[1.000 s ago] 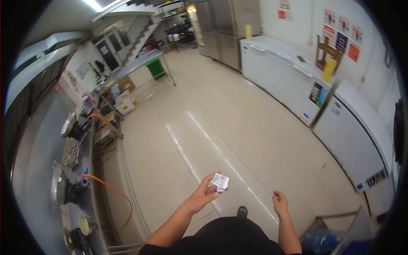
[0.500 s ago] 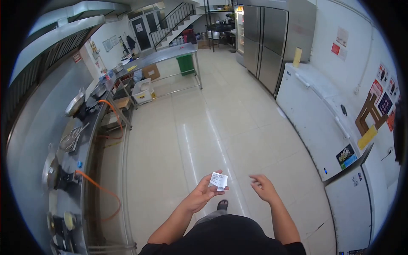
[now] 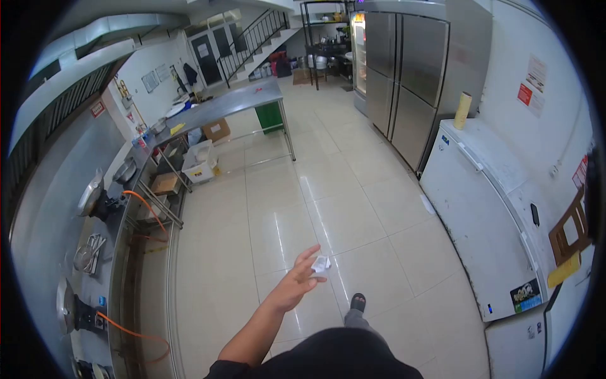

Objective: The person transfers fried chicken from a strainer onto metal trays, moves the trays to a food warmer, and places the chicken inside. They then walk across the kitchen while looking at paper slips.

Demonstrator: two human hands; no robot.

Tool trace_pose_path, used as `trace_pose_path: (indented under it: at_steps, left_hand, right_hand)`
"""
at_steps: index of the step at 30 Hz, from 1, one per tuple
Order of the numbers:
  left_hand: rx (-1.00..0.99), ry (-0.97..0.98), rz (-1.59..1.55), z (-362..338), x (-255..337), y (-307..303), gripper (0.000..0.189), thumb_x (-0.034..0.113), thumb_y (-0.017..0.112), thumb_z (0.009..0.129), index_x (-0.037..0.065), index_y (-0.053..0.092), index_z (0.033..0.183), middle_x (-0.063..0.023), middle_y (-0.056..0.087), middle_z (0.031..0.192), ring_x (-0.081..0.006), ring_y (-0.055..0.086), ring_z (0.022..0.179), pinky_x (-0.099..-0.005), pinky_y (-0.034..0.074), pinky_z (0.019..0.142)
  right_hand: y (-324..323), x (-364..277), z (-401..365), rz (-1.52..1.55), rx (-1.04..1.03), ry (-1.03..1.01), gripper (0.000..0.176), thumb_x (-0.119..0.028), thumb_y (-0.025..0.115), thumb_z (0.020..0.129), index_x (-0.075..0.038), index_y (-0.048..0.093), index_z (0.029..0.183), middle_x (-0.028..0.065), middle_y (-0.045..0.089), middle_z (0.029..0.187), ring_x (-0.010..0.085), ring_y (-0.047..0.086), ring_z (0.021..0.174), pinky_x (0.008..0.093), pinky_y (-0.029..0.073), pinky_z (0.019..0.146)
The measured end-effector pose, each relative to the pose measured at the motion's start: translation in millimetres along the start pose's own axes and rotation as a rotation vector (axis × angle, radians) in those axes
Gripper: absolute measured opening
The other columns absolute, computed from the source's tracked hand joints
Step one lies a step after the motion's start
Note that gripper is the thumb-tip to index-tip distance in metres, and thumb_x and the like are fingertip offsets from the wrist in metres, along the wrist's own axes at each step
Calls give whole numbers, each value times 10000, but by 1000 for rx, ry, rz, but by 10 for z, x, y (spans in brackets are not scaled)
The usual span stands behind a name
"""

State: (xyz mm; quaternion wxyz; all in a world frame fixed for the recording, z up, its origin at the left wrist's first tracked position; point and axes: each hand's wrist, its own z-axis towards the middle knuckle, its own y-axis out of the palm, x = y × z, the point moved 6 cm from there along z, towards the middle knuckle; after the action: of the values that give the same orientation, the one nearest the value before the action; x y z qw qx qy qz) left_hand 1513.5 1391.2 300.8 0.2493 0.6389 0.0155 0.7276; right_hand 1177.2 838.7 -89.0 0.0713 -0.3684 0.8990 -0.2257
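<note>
My left hand (image 3: pixel 295 285) reaches forward over the floor, low in the middle of the view. A small white paper slip (image 3: pixel 320 264) sits among its fingers, looking creased or folded, with no print readable on it. One finger stretches out above the slip, and other fingertips show below it. The remaining fingers are partly hidden, so how firmly they grip the slip is hard to make out. My right hand is out of view. Beneath the hands lies the pale tiled floor (image 3: pixel 353 221), and my sandalled foot (image 3: pixel 358 302) shows to the right.
Along the left runs a steel cooking counter (image 3: pixel 95 271) with woks and orange hoses. A steel table (image 3: pixel 233 101) stands ahead, with a white bin (image 3: pixel 201 164) beneath it. On the right are a steel refrigerator (image 3: pixel 410 88) and a white chest freezer (image 3: pixel 473 221).
My right hand has dropped out of view. My left hand has turned, and the slip's printed face no longer shows plainly. My viewpoint has moved forward, and my foot has shifted right.
</note>
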Motion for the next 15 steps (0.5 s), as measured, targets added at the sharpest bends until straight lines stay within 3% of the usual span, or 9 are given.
trace_pose_path:
  at_steps: [2,4,6,7,8,9,10,12,15]
  left_hand:
    - [94,30,82,568,-9,-156,409,176,625,924,157,548,1326,-86,146,1563,-279,417,1309,-440,424,1000]
    - [174,117,355,1101,-17,-312,322,154,637,910,139,610,1231,-92,172,1543,-268,428,1289,-437,413,1004]
    - [262,169,547,1554,60,-464,236,139,645,901,138,666,1136,-102,204,1521,-263,447,1265,-428,402,1013]
    - [301,174,596,1764,121,-526,195,136,647,899,146,690,1088,-108,224,1509,-265,460,1252,-422,397,1021]
    - [341,178,642,1945,158,-584,160,132,649,897,154,714,1041,-115,243,1497,-267,473,1238,-415,393,1029]
    - [381,179,642,2094,174,-660,151,131,653,894,151,716,1030,-115,246,1498,-271,481,1226,-415,392,1029]
    - [415,191,646,2282,214,-772,142,131,658,890,148,717,1019,-115,248,1498,-275,489,1214,-414,391,1029]
    - [469,220,668,2782,284,-1065,127,118,655,886,137,719,994,-107,245,1504,-266,493,1192,-409,386,1023]
    - [527,212,687,3406,199,-1577,108,92,638,885,116,716,956,-88,236,1512,-241,482,1183,-399,377,1013]
  right_hand:
    - [-505,-656,338,-60,-18,-75,452,-351,564,886,-46,618,1216,171,594,1272,354,533,1198,457,401,1033]
    - [-1183,-1428,768,-222,-8,-190,461,-361,551,894,-44,613,1223,170,586,1289,351,522,1215,459,390,1045]
    - [-1971,-2266,1445,-627,127,-455,470,-371,537,902,-43,608,1229,168,577,1305,349,511,1231,461,380,1056]
    - [-2411,-2795,1784,-687,251,-544,474,-377,531,906,-42,606,1233,168,573,1313,348,506,1239,462,375,1061]
    - [-3045,-3525,1902,-337,353,-480,476,-376,553,894,-27,615,1212,185,617,1230,362,551,1179,458,402,1031]
    - [-3681,-4343,1612,-224,606,-659,496,-398,596,841,-2,642,1136,216,641,1140,361,596,1086,470,456,961]
    - [-4270,-5186,1064,-114,595,-755,458,-335,620,841,10,631,1141,229,634,1142,375,590,1082,458,465,953]
    - [-5180,-6512,430,71,822,-1132,389,-221,655,842,-1,608,1160,200,646,1101,342,638,954,397,511,856]
    - [-5930,-7789,-485,387,671,-1269,371,-164,646,852,-10,596,1186,180,642,1089,305,637,943,353,509,837]
